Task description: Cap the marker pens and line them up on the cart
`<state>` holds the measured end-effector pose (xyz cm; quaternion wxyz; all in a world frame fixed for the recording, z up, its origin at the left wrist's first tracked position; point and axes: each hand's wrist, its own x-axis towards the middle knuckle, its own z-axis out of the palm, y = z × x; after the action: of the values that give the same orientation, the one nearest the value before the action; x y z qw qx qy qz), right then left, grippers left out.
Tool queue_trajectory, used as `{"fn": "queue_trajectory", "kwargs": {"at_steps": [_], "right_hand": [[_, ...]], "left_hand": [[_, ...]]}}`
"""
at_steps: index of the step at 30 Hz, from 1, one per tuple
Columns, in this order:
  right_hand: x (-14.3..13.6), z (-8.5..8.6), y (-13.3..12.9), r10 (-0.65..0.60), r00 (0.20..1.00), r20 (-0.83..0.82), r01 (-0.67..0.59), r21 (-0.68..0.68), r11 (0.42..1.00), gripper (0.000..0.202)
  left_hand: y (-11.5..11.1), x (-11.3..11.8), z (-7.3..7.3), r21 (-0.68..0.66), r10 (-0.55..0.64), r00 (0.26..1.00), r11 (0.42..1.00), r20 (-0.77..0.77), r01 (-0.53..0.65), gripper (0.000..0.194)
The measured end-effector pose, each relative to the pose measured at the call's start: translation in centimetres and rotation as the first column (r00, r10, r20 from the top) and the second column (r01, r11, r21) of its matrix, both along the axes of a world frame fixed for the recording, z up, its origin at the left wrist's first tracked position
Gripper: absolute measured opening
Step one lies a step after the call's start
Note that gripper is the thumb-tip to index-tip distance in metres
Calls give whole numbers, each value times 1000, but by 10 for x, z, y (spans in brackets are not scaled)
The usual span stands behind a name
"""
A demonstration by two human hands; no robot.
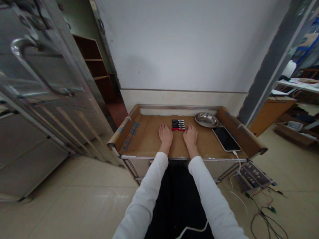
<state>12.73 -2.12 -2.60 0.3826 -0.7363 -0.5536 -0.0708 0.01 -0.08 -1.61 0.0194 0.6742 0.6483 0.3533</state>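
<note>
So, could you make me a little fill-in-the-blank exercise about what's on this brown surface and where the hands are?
The left hand and the right hand both rest palm ____ on the brown surface. Beside the black markers lies a lone marker coloured ____. The cable plugged into the phone is ____. Of the phone and the metal dish, the one farther from the person is the ____.

Missing words: down; red; white; dish.

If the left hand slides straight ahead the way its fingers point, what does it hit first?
Probably the metal back rail, past bare cardboard. The left hand's thumb side might brush the markers sooner; that gap is hard to judge.
</note>
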Motion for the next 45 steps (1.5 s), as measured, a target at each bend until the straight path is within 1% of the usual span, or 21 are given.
{"fn": "queue_trajectory", "kwargs": {"at_steps": [3,5,7,15,21,25,33,39,42,45], "right_hand": [[-1,-1,0,-15,999,30,16,-58,998,40],[0,-1,0,-11,999,46,15,-106,994,38],[0,-1,1,-11,998,62,19,-127,992,37],[1,-1,0,-11,996,85,24,-149,989,36],[0,1,-1,-20,995,101,38,-175,984,36],[1,1,-2,-13,995,103,31,-178,984,38],[-2,2,-2,-9,991,134,32,-171,985,37],[-2,5,-1,-36,990,138,64,-198,978,36],[-2,10,-1,-59,992,112,83,-227,970,33],[-1,15,-4,-48,988,146,85,-257,963,32]], "left_hand": [[-2,0,2,-38,-15,1000,999,-26,14,45],[-3,0,4,-47,-22,999,999,-35,20,45],[-3,0,5,-46,-23,999,999,-44,21,44],[-5,-1,7,-62,-19,997,998,-72,14,41],[-6,-1,9,-83,25,983,996,-183,-41,42],[-6,0,10,-91,32,976,994,-218,-53,43],[-5,-1,7,-99,-4,964,995,-264,-23,43],[-3,-3,9,-83,-20,954,997,-300,-6,36],[-4,-4,12,-69,-18,952,998,-304,-4,31],[-4,-5,14,-66,-12,956,998,-293,-8,28]]}}
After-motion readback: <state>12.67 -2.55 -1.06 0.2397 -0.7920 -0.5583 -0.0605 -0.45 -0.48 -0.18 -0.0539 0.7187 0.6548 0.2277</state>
